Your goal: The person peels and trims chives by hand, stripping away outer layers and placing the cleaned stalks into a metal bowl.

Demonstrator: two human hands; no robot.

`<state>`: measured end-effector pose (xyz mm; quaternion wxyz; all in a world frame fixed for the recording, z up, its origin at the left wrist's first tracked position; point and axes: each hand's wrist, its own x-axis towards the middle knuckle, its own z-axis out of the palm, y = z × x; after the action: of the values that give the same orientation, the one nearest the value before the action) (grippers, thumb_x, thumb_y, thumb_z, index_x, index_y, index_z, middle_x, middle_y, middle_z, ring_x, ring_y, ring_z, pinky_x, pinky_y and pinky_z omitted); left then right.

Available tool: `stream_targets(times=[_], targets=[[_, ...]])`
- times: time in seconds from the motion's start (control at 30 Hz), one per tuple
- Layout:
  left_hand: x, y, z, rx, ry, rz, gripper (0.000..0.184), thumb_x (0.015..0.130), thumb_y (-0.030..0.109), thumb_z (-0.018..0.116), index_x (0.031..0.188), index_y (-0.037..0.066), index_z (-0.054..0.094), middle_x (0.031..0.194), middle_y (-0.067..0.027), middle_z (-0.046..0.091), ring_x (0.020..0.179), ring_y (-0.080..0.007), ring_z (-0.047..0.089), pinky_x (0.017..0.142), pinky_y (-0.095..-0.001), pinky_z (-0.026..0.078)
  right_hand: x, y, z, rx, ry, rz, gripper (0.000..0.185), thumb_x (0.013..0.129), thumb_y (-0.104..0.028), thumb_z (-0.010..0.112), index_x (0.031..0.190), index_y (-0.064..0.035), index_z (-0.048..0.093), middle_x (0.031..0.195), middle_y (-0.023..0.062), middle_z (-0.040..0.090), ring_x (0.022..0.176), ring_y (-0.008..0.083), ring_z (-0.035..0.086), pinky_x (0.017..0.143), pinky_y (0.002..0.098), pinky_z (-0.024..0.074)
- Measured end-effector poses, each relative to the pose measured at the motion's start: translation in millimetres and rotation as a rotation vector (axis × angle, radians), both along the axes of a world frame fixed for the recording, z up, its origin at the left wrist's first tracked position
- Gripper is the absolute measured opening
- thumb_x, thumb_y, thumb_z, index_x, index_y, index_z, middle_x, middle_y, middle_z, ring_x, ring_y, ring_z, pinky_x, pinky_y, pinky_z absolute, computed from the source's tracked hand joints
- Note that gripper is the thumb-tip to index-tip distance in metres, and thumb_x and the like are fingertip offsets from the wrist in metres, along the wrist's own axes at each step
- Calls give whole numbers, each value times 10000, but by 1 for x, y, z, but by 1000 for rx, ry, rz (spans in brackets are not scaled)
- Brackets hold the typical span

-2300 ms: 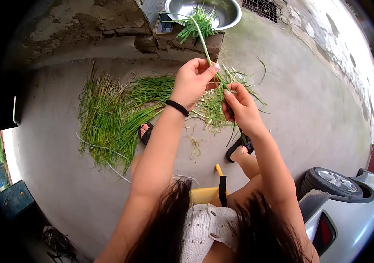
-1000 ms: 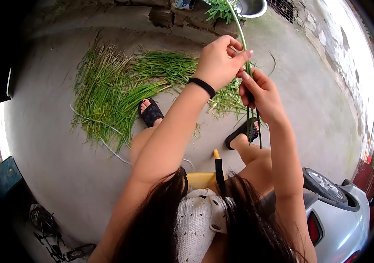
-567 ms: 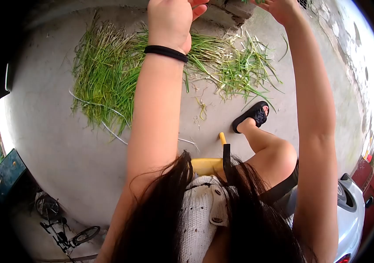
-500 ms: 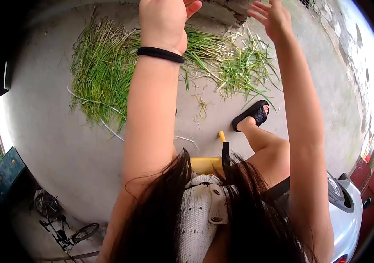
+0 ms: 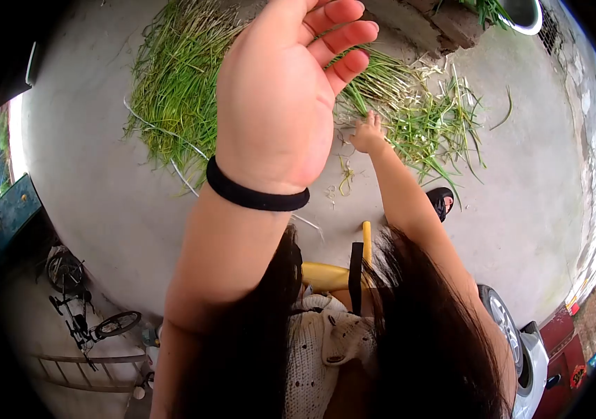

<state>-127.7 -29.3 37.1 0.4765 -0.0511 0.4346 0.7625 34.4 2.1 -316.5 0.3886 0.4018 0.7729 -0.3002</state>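
Note:
My left hand is raised close to the camera, open, its visible fingers apart and slightly curled; a black band circles that wrist. Lower down, my right hand reaches over the floor with fingers spread, at the near edge of the green stalks. A thick pile of long, thin green stalks with pale ends, like chives or young scallions, lies beyond my left arm. More loosely scattered stalks lie to the right of my right hand. My left hand hides the middle of the greens.
A yellow bar shows by my lap. My foot in a black sandal stands at right. At the top are a rough block and a pale basin. A bicycle and ladder are lower left, a car lower right.
My right hand has come down and left from the upper right to the greens. My left hand now looks larger and nearer the camera. The view has shifted, bringing the basin into sight.

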Motion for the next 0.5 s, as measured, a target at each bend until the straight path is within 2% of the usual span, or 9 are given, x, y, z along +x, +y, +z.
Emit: stream_targets(times=[0.07,0.1,0.2,0.23,0.33,0.37,0.47,0.5], targets=[[4,1,3,97,23,-26,204,909,204,504,991,19,535,904,-60,569,822,-145,557,704,-257,449,3,-1,-15,68,-2,36,608,819,-341,557,1348,-113,363,1491,157,54,1371,352,54,1045,465,249],[6,3,4,136,31,-60,209,908,197,501,997,10,533,905,-62,564,818,-144,551,699,-256,446,7,0,-13,93,17,77,589,827,-266,537,1346,-55,354,1479,153,121,1368,346,87,1037,453,264],[7,2,5,215,79,-177,207,909,171,482,1011,-4,523,911,-68,552,818,-151,530,701,-262,436,17,6,-22,199,7,224,555,831,-182,501,1342,-26,350,1457,149,179,1361,340,122,1030,444,278],[5,2,3,194,71,-180,205,909,165,479,1013,-6,520,911,-69,550,820,-154,527,704,-264,434,23,5,-26,272,71,232,489,823,-121,478,1289,8,401,1403,144,274,1329,339,204,1005,440,310],[-5,3,-9,52,-15,-111,198,907,154,477,1013,-8,518,910,-73,549,825,-160,524,708,-271,435,26,12,-17,256,192,218,434,801,-107,495,1221,-4,460,1348,142,329,1293,342,255,985,468,321],[-7,3,-12,113,-63,-144,187,904,146,481,1006,-6,520,918,-76,554,830,-163,531,713,-278,443,28,12,3,351,382,96,297,771,-70,517,1057,-23,582,1196,145,480,1157,319,433,918,431,396],[-1,11,-10,159,-101,-172,182,902,144,484,998,-6,523,924,-77,559,835,-170,541,716,-282,450,35,35,28,136,652,-253,186,749,-50,545,902,-32,648,1035,142,578,979,300,555,831,383,456],[1,13,-11,165,-79,-199,186,895,154,504,1007,7,527,927,-73,572,846,-169,555,723,-281,457,38,45,60,169,754,-236,118,733,-42,570,802,-30,664,894,134,616,828,298,595,756,362,483]])
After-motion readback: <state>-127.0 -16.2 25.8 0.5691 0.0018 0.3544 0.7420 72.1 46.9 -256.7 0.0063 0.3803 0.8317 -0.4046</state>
